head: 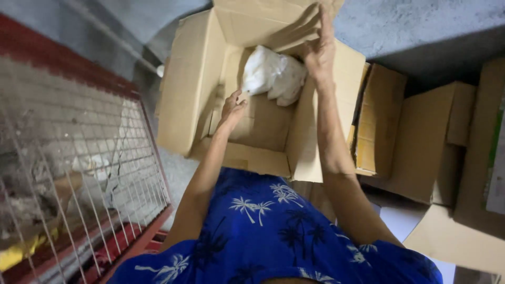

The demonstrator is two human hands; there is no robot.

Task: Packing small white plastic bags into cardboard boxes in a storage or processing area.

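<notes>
A person in a blue palm-print shirt leans over an open cardboard box (263,126). The left hand (232,108) pinches a white bundle (273,76) lying inside the box. The right hand (320,50), fingers flat, presses the far flap back. Keeping that flap held would give the bundle room. Other boxes (421,142) stand beside it.

The person wears a deep blue garment (273,236) printed with white and dark palm trees. Both arms are bare, with no sleeves reaching them. The left hand (231,108) and right hand (320,50) wear no gloves.
</notes>
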